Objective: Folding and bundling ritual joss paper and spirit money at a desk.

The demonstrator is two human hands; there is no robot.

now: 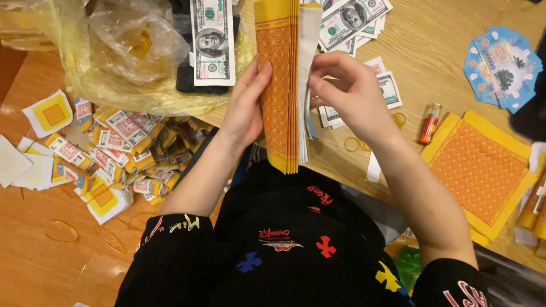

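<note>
— Two hands on one thick stack of orange-and-yellow paper sheets [280, 85], held on edge above the lap, right at the near rim of the wooden table [438, 34].

— How are the fingers set?

— Left hand [244, 105] lies flat along the patterned face, fingers pressed together, thumb on top, clamping the stack. Right hand [350, 94] is at the white edges, thumb and fingertips pinching a few sheets apart from the rest.

— So how far along does it look?

— I'd judge mid-way. Most of the stack sits on the left-hand side of the split, only a thin part under the right fingers. Whether that thin part is done or yet to go, I can't tell.

— What's lying around?

— Plenty. Just right of the right forearm, a flat pile of orange squares [480, 170] with yellow borders, and a small red tube [430, 122] beside it. Printed paper notes [352, 20] fan out behind the hands, another bundle [212, 42] rests on a dark thing by a crumpled plastic bag [114, 51]. Blue printed cards [500, 65] sit far right.

— And the floor?

— Left of the lap, a heap of small folded packets [122, 156], yellow and red-printed, with loose white squares [23, 165] near them. Rubber bands [355, 144] lie on the table under the right wrist.
</note>
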